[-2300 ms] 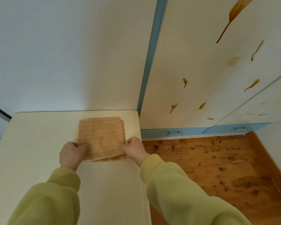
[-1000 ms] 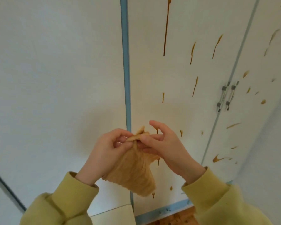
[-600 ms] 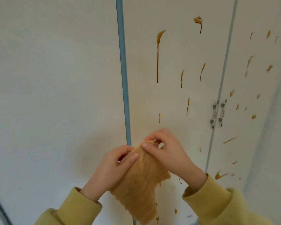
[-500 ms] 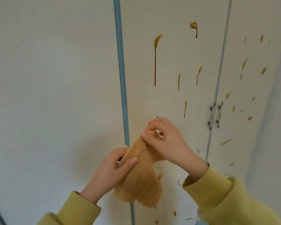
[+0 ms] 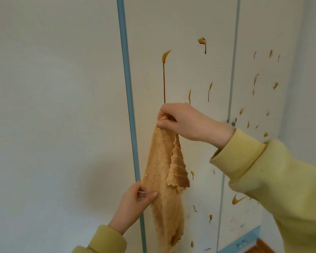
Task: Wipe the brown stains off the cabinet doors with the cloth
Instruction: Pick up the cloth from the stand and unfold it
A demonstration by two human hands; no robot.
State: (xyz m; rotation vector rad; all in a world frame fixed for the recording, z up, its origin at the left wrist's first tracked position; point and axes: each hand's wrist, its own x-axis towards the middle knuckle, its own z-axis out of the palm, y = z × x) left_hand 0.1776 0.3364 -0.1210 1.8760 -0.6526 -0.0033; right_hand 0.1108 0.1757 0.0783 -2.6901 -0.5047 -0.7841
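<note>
The cloth (image 5: 164, 172) hangs lengthwise in front of the cabinet doors, tan and ribbed, stretched between 2 hands. One loose flap folds over on its right side; the lower end dangles free below the left hand.

The right hand (image 5: 188, 123) pinches the top corner of the cloth, thumb and fingers closed on it, near the middle of the view. The left hand (image 5: 135, 203) clamps the cloth's left edge lower down, thumb pressed over the fabric. Both wrists sit in yellow-green sleeves (image 5: 263, 170).

Whether the cloth touches the door surface cannot be told.

Behind the cloth is the left door (image 5: 181, 33), cream coloured. A long brown drip (image 5: 164, 77) runs down it and ends just above the right hand. Shorter brown stains (image 5: 209, 91) sit to the right of the drip, and more lie lower, right of the cloth. The right door (image 5: 263, 30) carries scattered small brown spots (image 5: 255, 79) and 1 larger smear (image 5: 236, 199) near the right sleeve.

A blue vertical strip (image 5: 128, 88) borders the left door; a plain pale wall (image 5: 53, 106) lies left of it.
</note>
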